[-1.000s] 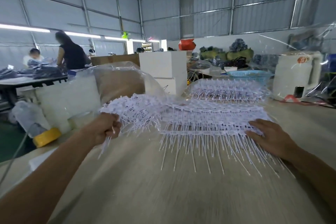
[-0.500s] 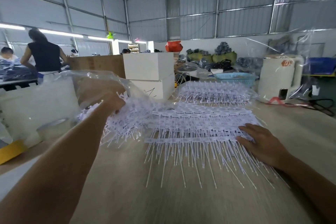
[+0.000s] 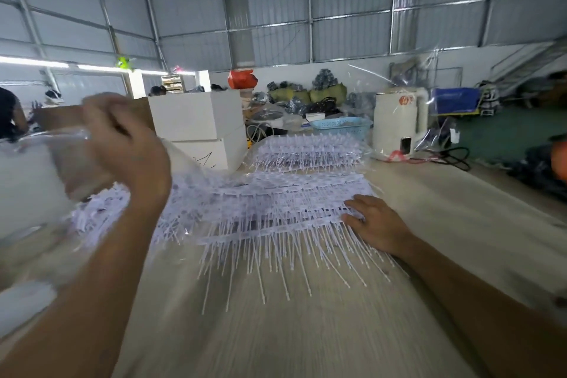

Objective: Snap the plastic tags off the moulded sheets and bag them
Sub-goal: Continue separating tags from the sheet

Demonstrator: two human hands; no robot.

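A stack of white moulded tag sheets (image 3: 276,202) lies on the pale table (image 3: 306,331), their thin stems fanning toward me. My right hand (image 3: 379,225) presses flat on the stack's right edge. A second stack (image 3: 306,149) lies behind it. To the left, a heap of loose white tags (image 3: 101,215) sits inside a clear plastic bag (image 3: 40,169). My left hand (image 3: 122,144) is raised above that heap, blurred by motion, its fingers curled at the bag's upper edge.
White boxes (image 3: 196,129) stand behind the bag. A blue basket (image 3: 340,126) and a white kettle (image 3: 399,120) with a black cable stand at the back right. People work at a table at far left.
My left hand carried a bunch of snapped tags left into the bag, let them go, and has risen to the bag's edge. My right hand stayed on the stack.
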